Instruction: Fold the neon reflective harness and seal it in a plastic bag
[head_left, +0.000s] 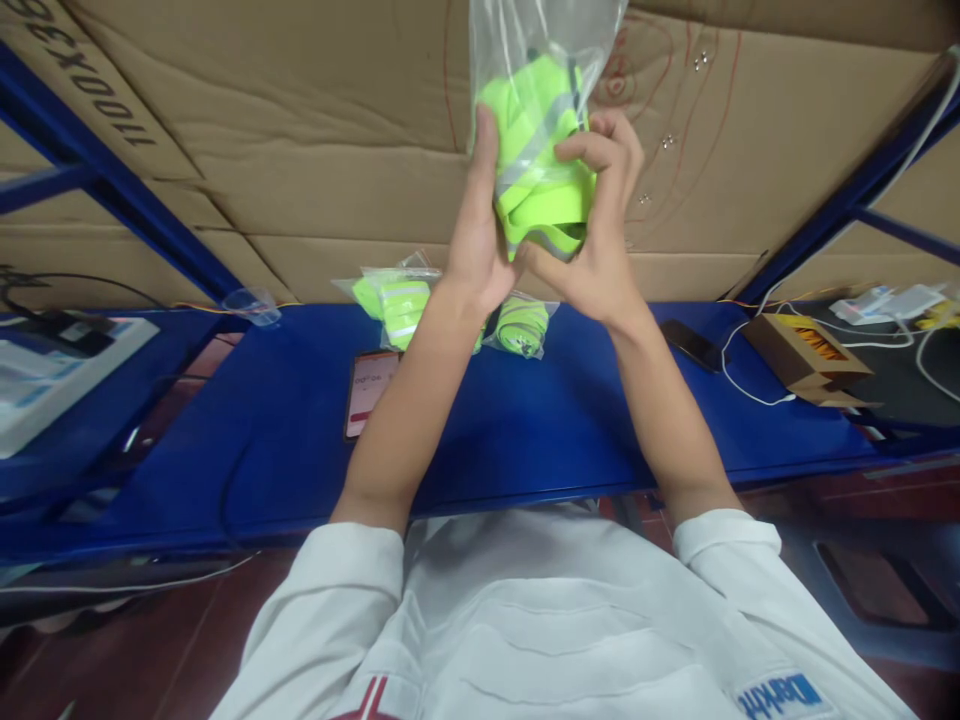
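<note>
I hold a folded neon-green reflective vest (536, 160) up in front of me, partly inside a clear plastic bag (540, 40) that rises above it. My left hand (476, 235) presses its palm and straight fingers against the left side of the bundle. My right hand (600, 225) curls its fingers round the right side and top of it. Both forearms rise from the blue table (525, 420).
Two bagged green vests (397, 300) (523, 325) lie on the table behind my arms, with a phone (369, 390) at the left. A dark device (691, 345) with a white cable, an open cardboard box (806, 360), and a white appliance (52, 370) flank them. Cardboard sheets (300, 150) form the backdrop.
</note>
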